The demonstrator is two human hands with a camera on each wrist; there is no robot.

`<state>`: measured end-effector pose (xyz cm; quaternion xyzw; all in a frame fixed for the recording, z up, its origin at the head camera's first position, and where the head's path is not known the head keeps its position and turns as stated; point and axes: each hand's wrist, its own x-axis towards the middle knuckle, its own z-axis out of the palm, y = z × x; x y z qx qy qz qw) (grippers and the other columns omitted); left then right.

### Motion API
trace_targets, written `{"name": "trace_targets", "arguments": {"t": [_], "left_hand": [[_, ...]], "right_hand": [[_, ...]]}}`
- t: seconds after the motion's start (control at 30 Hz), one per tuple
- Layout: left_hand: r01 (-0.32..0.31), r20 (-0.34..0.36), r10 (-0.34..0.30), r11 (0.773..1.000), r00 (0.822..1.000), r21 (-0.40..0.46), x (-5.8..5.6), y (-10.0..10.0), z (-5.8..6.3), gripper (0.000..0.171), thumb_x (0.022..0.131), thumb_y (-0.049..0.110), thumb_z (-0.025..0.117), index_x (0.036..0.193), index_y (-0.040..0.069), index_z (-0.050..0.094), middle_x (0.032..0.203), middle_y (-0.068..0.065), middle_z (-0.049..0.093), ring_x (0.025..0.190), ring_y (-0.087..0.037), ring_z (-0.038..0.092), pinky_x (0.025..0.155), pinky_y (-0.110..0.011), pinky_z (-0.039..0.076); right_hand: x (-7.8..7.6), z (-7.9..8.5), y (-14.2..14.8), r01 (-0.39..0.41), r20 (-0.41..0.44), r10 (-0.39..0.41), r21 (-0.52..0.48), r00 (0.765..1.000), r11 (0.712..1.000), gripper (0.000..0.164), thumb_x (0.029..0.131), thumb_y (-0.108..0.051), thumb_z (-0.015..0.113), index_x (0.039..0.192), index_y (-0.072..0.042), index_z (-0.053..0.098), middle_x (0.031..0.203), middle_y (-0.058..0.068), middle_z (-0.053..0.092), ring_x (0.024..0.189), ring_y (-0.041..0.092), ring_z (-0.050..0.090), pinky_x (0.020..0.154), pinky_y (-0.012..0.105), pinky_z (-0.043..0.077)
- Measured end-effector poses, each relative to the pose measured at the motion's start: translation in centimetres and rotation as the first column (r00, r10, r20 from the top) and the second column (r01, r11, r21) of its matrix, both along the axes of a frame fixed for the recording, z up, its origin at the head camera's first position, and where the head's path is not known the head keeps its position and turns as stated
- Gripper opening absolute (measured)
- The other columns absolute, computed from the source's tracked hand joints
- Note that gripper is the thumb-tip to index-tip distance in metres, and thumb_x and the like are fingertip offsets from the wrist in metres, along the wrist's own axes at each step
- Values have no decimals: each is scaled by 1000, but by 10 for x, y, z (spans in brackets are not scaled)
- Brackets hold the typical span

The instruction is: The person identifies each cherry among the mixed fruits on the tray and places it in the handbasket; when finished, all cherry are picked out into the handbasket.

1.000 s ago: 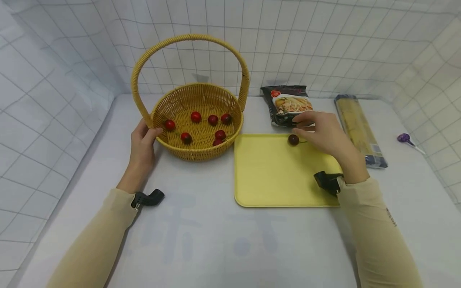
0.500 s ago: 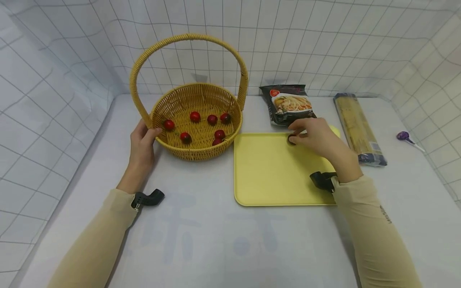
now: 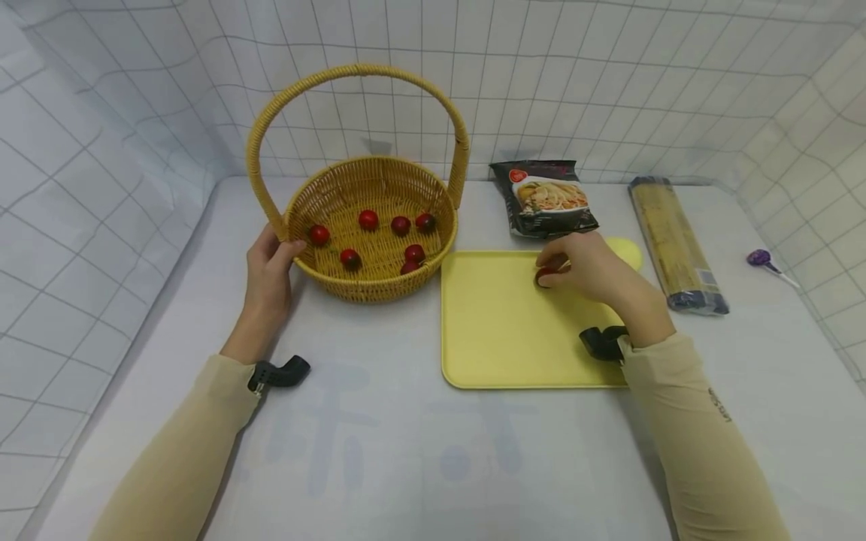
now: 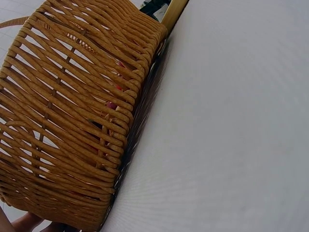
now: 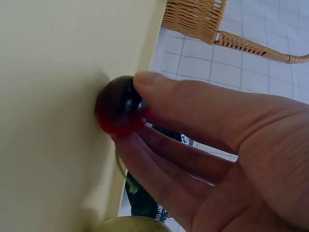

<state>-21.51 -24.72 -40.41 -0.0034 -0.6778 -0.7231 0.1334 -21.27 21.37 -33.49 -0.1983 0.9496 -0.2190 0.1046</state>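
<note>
My left hand (image 3: 266, 282) grips the left rim of a tan wicker basket (image 3: 365, 291), thumb over the edge. Inside the basket lie several red cherries (image 3: 368, 219). In the left wrist view the woven wall (image 4: 63, 106) fills the left side, with fingertips (image 4: 26, 222) at the bottom corner. My right hand (image 3: 587, 269) is over the far part of a yellow tray (image 3: 501, 330). Its thumb and fingers pinch a dark red cherry (image 5: 120, 107) close to the tray surface; a green stem (image 5: 123, 169) hangs from it. The head view shows this cherry mostly covered by fingers.
Behind the tray lies a black noodle packet (image 3: 548, 199). A smooth yellow rounded object (image 3: 625, 252) sits at the tray's far right corner, partly behind my hand. Further right are a long pasta packet (image 3: 676, 244) and a purple lollipop (image 3: 759, 258). The basket handle (image 3: 358, 70) arches high.
My right hand has come down to the cherry on the tray, taken it between thumb and fingers, and shifted slightly left and nearer. The left hand and basket have stayed put.
</note>
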Motion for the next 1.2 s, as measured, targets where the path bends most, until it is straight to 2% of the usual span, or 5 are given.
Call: {"name": "trace_targets", "arguments": {"t": [0.13, 0.27, 0.5, 0.8, 1.2], "left_hand": [[-1, 3, 0, 1000, 1000, 12, 2, -1, -1, 50, 96, 7, 55, 146, 2, 57, 143, -10, 56, 136, -23, 48, 116, -30, 36], [-10, 7, 10, 1000, 1000, 10, 4, -1, -2, 50, 96, 7, 54, 146, 2, 57, 144, -12, 56, 136, -22, 48, 116, -31, 35], [-3, 4, 3, 999, 1000, 41, 4, 0, -6, 51, 96, 5, 55, 147, 2, 57, 145, -13, 56, 137, -23, 47, 114, -27, 37], [-10, 12, 10, 1000, 1000, 17, 2, -1, -6, 50, 96, 7, 54, 146, 4, 58, 145, -10, 57, 136, -22, 48, 115, -30, 36], [-4, -15, 5, 1000, 1000, 29, -2, 1, -1, 50, 94, 5, 56, 144, 2, 59, 141, -12, 59, 132, -23, 50, 108, -26, 41]], "right_hand": [[0, -3, -1, -19, 3, 19, 2, 1000, 1000, 15, 90, -17, 85, 100, -7, 81, 95, 7, 80, 93, 25, 73, 84, 43, 55], [-1, -6, -4, -36, 17, 36, -1, 999, 999, 14, 88, -17, 87, 97, -8, 81, 92, 4, 79, 89, 22, 73, 80, 39, 55], [-1, -7, -9, -41, -35, 40, -12, 999, 999, 21, 89, -18, 86, 105, -6, 80, 98, 9, 79, 93, 24, 72, 82, 40, 54], [-3, -9, -14, -66, -164, 44, -126, 985, 990, 26, 91, -14, 82, 114, -2, 78, 106, 12, 78, 101, 27, 73, 87, 45, 60], [3, -7, -24, -57, -173, 10, -273, 985, 960, 26, 91, -12, 83, 115, -2, 78, 108, 11, 78, 103, 26, 75, 86, 39, 62]]}}
